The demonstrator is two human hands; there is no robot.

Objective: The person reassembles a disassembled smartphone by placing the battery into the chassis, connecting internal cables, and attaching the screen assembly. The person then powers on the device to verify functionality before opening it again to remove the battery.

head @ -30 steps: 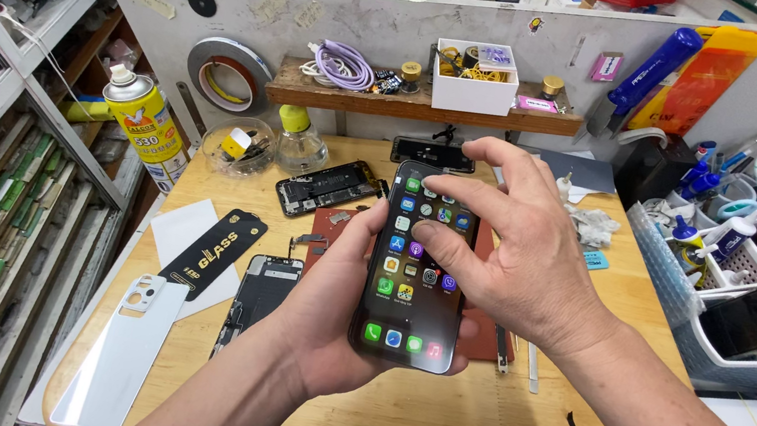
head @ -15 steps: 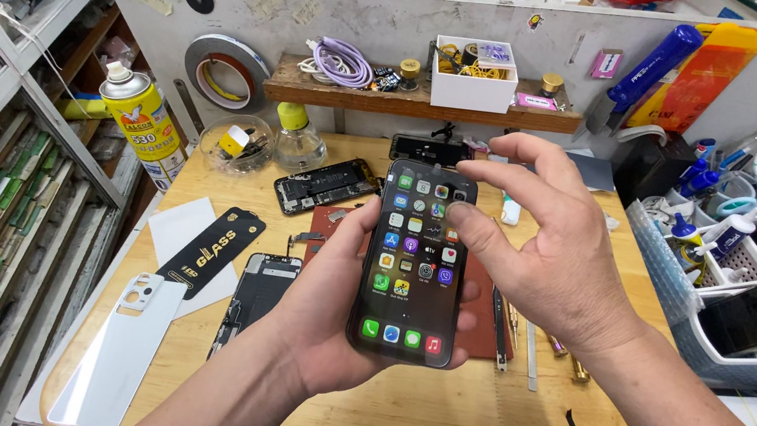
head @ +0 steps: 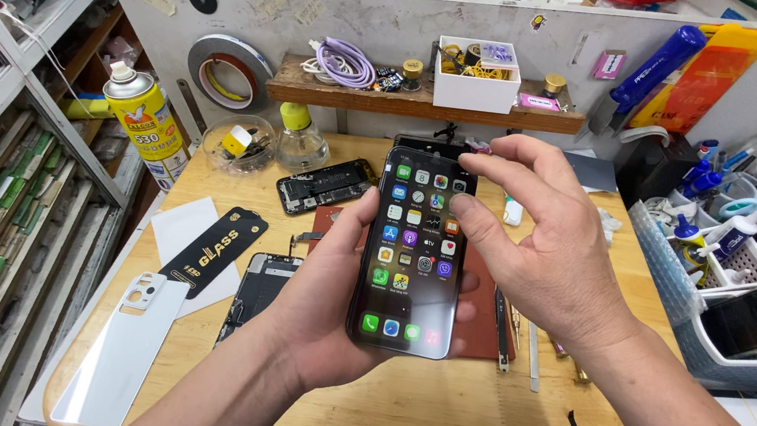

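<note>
I hold the smartphone (head: 413,249) upright above the wooden surface (head: 426,423), my left hand (head: 323,306) wrapped around its lower half, fingers clenched on its edges, thumb along the left side. The screen is lit and shows a full grid of app icons, so the phone looks assembled and running. My right hand (head: 546,240) grips nothing; its fingers (head: 479,166) are loosely curled, one fingertip at the phone's top right corner, touching or just off the glass, I cannot tell which. What seems left is checking the display's response.

Behind the phone lies an opened phone body (head: 326,186); left of it are a black screen-protector package (head: 214,251) and a white back cover (head: 122,345); beneath it is a brown mat (head: 484,301), with a slim tool (head: 502,329) just right.
</note>
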